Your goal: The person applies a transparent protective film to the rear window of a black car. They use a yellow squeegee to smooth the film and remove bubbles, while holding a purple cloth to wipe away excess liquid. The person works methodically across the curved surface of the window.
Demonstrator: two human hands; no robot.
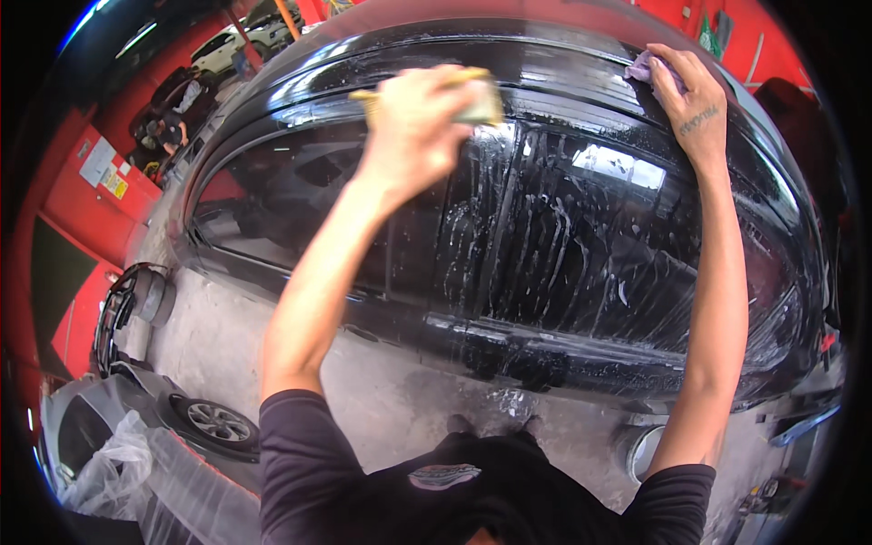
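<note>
Head view looks down on a black car (427,318) that spans the picture, its side toward the person and its roof at the top. The left hand (413,127) is raised before the roof edge, fingers bent round a pad (483,102), pale with yellow parts that stick out on both sides of the fist. Hand and pad are blurred, so whether the pad touches the car I cannot tell.

The right hand (698,104) is farther right, at the roof edge, its fingers pinching a purple wad (643,69) against the dark paint there. Both arms are stretched out, coming from the short sleeves of a black shirt (509,495).

Whitish suds (556,222) run in streaks down the windows and door on the car's middle and right; the window at left looks smoother. Drops speckle the roof edge, and the grey floor (218,336) is wet just below the car, near the person's feet.

A white bucket (647,450) stands on the floor, partly behind the right arm. At lower left is a grey car (136,391) with a wheel (216,422) and clear plastic (113,468) over part of it. Near it, a black bumper (113,313) stands by a red wall (68,241). Another person (171,133) is low down in the far left background.
</note>
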